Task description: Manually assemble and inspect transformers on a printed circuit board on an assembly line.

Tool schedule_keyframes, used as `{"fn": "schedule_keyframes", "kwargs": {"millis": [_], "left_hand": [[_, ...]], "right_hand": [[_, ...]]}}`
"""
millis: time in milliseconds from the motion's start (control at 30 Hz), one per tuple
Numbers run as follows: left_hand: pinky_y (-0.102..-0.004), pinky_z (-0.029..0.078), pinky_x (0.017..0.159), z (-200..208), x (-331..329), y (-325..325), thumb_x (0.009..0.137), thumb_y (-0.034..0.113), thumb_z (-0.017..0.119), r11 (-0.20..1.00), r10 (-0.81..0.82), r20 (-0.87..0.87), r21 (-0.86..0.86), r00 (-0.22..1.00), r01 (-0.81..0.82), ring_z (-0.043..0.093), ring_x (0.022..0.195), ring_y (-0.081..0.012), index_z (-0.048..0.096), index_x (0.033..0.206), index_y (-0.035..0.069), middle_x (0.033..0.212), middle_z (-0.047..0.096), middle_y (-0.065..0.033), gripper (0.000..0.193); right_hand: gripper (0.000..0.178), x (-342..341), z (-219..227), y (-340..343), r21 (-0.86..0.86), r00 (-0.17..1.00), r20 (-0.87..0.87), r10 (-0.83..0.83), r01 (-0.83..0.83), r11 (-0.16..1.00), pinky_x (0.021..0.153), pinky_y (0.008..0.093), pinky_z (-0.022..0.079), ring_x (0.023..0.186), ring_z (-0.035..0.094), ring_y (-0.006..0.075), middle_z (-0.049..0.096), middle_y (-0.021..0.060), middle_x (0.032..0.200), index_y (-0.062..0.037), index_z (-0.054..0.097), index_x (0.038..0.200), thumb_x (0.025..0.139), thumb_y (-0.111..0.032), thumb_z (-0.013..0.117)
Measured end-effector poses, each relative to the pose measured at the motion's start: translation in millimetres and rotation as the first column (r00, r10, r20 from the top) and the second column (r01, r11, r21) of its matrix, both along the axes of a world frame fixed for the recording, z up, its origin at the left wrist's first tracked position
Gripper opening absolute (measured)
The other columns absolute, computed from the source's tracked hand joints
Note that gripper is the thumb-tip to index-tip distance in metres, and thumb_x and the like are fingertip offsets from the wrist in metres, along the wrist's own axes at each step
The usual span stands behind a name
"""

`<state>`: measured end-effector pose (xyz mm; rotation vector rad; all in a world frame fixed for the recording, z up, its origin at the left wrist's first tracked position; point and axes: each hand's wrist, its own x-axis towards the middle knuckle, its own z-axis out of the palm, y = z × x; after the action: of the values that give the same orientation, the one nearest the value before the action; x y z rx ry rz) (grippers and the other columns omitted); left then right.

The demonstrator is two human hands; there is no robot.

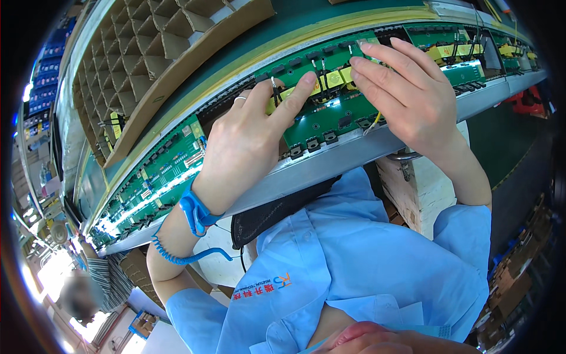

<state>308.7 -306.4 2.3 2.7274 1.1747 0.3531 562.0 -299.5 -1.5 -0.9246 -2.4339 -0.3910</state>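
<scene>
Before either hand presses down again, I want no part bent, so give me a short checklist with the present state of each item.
1. Left hand on the green circuit board: ok, its index fingertip rests on a yellow component.
2. Right hand on the same board: ok, fingers spread over the yellow parts.
3. Blue wrist strap worn on the left wrist, coiled cord attached: ok.
4. Board seated in the conveyor rail: ok, it lies between the rails.
5. Component leads straight and in their holes: cannot tell, the fingers hide them.
</scene>
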Motion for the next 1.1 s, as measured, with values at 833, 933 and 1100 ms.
{"fn": "schedule_keyframes", "kwargs": {"millis": [833, 933, 1100], "left_hand": [[-0.04, 0.051, 0.067, 1, 56, 24, 0.075, 0.009, 0.071, 0.987, -0.16, 0.191, 0.028, 0.968, 0.158, 0.062, 0.079, -0.0307, 0.052, 0.135, 0.013, 0.094, 0.057, -0.0137, 0.063], [-0.0416, 0.051, 0.066, 2, 68, 27, 0.074, 0.009, 0.072, 0.992, -0.126, 0.155, -0.008, 0.98, 0.129, 0.061, 0.076, -0.0314, 0.053, 0.134, 0.012, 0.089, 0.055, -0.014, 0.063], [-0.0402, 0.054, 0.067, -7, 94, 37, 0.076, 0.011, 0.071, 0.986, -0.164, 0.178, 0.06, 0.97, 0.156, 0.064, 0.081, -0.032, 0.051, 0.135, 0.01, 0.101, 0.058, -0.0161, 0.062]], "right_hand": [[0.036, -20, -16, -73, -0.118, 0.983, -0.012, 0.182, -0.182, 0.976, 0.049, 0.022, 0.046, 0.059, 0.059, 0.01, 0.066, 0.005, 0.106, -0.009, 0.065, 0.11, 0.076, -0.019, 0.059], [0.046, -19, -18, -74, -0.204, 0.981, 0.179, 0.07, -0.033, 0.978, 0.041, 0.0238, 0.044, 0.054, 0.058, 0.0109, 0.065, 0.0083, 0.11, -0.0079, 0.058, 0.123, 0.079, -0.02, 0.056], [0.051, 0, -12, -75, -0.148, 0.945, 0.3, -0.129, 0.179, 0.973, 0.041, 0.0249, 0.043, 0.051, 0.054, 0.012, 0.062, 0.0114, 0.122, -0.0061, 0.055, 0.127, 0.077, -0.019, 0.057]]}}
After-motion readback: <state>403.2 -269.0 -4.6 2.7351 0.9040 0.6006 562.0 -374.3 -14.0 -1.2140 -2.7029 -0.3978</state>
